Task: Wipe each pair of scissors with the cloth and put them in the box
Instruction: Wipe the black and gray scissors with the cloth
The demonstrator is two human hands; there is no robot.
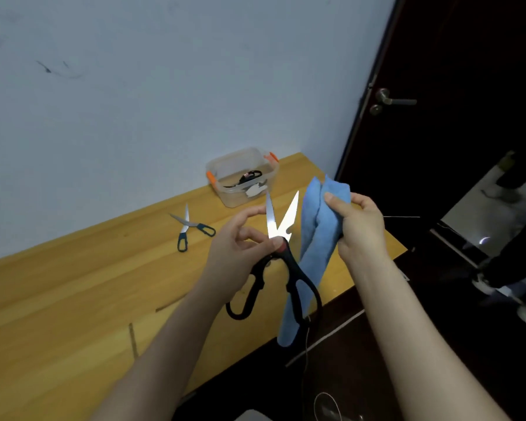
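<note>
Three pairs of scissors in view. The black-handled scissors [296,270] are held up above the bench [73,299], blades spread in a V with tips pointing up and away, one blade serrated. The left hand [240,241] pinches them at the red pivot, thumb on the near side and fingers curled behind the blade base; the handle loops hang down free. The right hand [359,226] grips a folded blue cloth [316,235] near its top, thumb on the near face and fingers wrapped round the back. The cloth hangs in a long fold behind the scissors' right handle loop. Its upper part is just beside the right blade; cannot tell if cloth and blade touch.

Blue-handled scissors [189,229] lie flat on the bench, blades open, left of the left hand and well apart from it, untouched. The clear box [225,192] with orange latches stands at the far edge of the bench against the pale wall [164,86]. Inside it lies another dark-handled pair [249,176], with a white scrap by the front wall of the box; cannot tell whether that is inside or stuck on.

To the right is a dark door [468,71] with a metal lever handle [395,101]. A thin cable [307,344] hangs below the bench edge.
</note>
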